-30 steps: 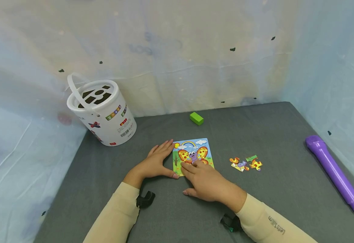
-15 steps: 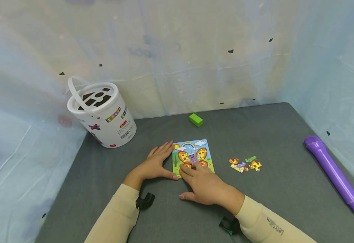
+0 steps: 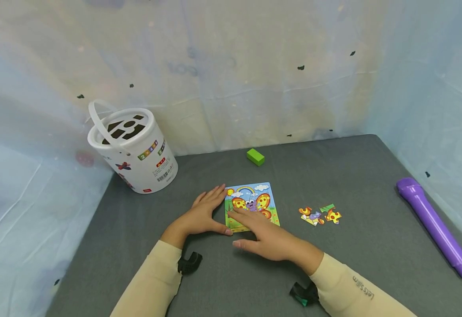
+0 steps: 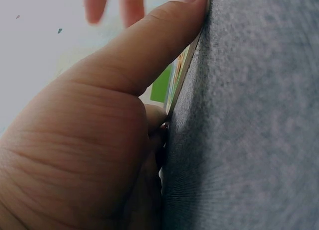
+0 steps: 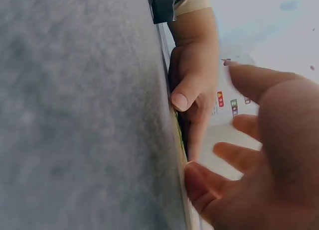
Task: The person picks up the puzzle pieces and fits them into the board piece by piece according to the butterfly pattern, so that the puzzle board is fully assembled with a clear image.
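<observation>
A square jigsaw puzzle (image 3: 270, 210) with a butterfly picture lies flat on the grey table. My left hand (image 3: 204, 214) rests along its left side, fingers straight, with the thumb at the lower left corner; the left wrist view shows this thumb (image 4: 144, 51) against the board's edge. Over the lower part of the puzzle is my right hand (image 3: 272, 237), fingers extended and thumb spread apart, hiding some of the picture. Whether its fingertips touch the board I cannot tell. Several loose jigsaw pieces (image 3: 334, 216) lie in a small cluster to the right.
A green block (image 3: 256, 156) sits behind the puzzle. At the back left stands a white lidded bucket (image 3: 147, 154) with shaped holes and a handle. A long purple tube (image 3: 437, 226) lies along the right side. Pale sheeting (image 3: 254, 79) walls the table.
My right hand's fingers have spread and shifted slightly up and left over the puzzle. The left hand stays in place. The puzzle and loose pieces show no clear movement on the table.
</observation>
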Available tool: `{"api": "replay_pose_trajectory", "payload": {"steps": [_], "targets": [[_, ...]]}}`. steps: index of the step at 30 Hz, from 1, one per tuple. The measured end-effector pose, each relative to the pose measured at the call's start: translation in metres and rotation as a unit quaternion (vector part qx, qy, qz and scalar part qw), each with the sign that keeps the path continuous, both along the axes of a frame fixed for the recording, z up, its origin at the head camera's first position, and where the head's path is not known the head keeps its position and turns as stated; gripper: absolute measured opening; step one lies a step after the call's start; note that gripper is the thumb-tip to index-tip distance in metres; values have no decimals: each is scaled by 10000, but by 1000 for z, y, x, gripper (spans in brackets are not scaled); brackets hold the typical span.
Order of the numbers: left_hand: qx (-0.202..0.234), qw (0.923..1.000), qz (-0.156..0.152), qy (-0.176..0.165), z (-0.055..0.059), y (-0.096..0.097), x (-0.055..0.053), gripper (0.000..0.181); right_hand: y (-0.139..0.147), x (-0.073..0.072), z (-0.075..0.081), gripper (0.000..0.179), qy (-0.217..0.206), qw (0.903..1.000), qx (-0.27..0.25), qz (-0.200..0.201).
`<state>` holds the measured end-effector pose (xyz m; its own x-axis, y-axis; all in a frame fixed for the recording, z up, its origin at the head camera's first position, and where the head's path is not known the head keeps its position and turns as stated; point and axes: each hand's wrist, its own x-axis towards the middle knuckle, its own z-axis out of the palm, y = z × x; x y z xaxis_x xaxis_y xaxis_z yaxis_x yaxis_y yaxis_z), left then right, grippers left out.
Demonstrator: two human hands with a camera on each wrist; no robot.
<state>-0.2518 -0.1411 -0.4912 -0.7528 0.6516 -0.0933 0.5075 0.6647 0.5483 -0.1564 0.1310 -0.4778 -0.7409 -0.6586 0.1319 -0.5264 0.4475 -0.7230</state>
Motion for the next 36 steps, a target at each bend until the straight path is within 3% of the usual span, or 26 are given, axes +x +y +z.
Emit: {"api": "replay_pose_trajectory", "payload": {"steps": [5, 10, 13, 19, 25, 31, 36], "targets": [[77, 10000, 23, -15, 0, 0, 0, 132, 13, -2, 0, 63, -221, 9895, -1390, -326], [66, 10000, 52, -10, -2, 0, -1, 133, 38, -1, -7, 51, -599, 9662, -2446, -547], [13, 10000, 39, -4, -4, 0, -1, 133, 56, 0, -11, 48, -774, 9552, -2811, -500], [-92, 9999, 60, -37, -4, 0, -2, 135, 91, 2, -11, 58, -1039, 9437, -3118, -386], [-196, 9998, 65, -77, -3, -1, -3, 136, 123, 0, -6, 65, -872, 9395, -3284, -430], [-139, 9998, 29, -122, -3, 0, -4, 136, 155, -8, -7, 65, -504, 9401, -3274, -809], [-121, 9998, 38, -124, -2, 0, -3, 135, 180, -14, -10, 61, -511, 9381, -3190, -1245]]}}
